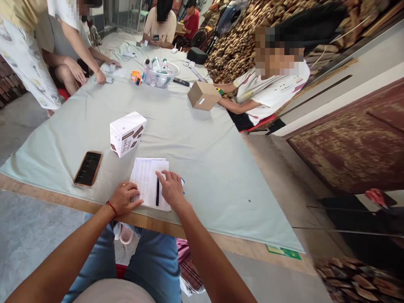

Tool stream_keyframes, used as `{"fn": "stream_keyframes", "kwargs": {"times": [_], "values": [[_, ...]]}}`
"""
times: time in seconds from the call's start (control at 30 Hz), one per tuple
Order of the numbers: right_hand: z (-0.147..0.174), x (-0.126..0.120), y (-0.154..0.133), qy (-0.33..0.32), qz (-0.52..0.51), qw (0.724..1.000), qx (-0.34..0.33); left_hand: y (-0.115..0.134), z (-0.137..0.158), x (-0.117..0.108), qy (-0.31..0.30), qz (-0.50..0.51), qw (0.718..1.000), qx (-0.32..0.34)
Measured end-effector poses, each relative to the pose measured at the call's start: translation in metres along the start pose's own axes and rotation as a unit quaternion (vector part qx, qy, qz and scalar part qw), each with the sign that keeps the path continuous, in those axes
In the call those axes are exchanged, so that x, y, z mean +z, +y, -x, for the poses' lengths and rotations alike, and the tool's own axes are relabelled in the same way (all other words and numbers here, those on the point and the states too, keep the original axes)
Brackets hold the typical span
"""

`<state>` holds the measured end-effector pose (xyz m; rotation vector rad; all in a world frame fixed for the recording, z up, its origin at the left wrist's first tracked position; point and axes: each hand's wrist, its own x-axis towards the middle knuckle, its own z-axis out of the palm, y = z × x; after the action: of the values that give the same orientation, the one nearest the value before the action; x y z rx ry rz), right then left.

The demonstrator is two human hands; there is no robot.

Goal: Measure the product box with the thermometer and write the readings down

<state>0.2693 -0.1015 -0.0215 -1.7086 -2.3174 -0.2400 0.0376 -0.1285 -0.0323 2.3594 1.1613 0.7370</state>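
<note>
A small stack of written paper sheets (pixel 147 181) lies at the near edge of the cloth-covered table. My left hand (pixel 125 198) rests open on the sheets' lower left side, fingers loosely spread. Over their right side lies my right hand (pixel 171 185), open, its index finger stretched toward the top of a black pen (pixel 157 191). The pen lies lengthwise on the paper. Something blue, mostly hidden, peeks out beside the right hand. Beyond the paper stands a white printed box (pixel 128 134). A dark phone in an orange case (pixel 89 168) lies to the left.
Farther off are a clear plastic basket (pixel 162 80) with bottles, an orange tape measure (pixel 136 77) and a black remote-like object (pixel 181 81). A person at the right handles a cardboard box (pixel 204 96). Other people are at the far left and back. A woodpile (pixel 233 54) rises behind.
</note>
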Motion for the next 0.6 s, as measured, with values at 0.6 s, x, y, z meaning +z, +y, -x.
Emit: {"fn": "stream_keyframes", "kwargs": {"times": [0.6], "values": [[0.052,-0.013,0.016,-0.046,-0.228,0.896,0.377,-0.085,-0.116,-0.061,0.312,0.286,0.853,-0.305]]}}
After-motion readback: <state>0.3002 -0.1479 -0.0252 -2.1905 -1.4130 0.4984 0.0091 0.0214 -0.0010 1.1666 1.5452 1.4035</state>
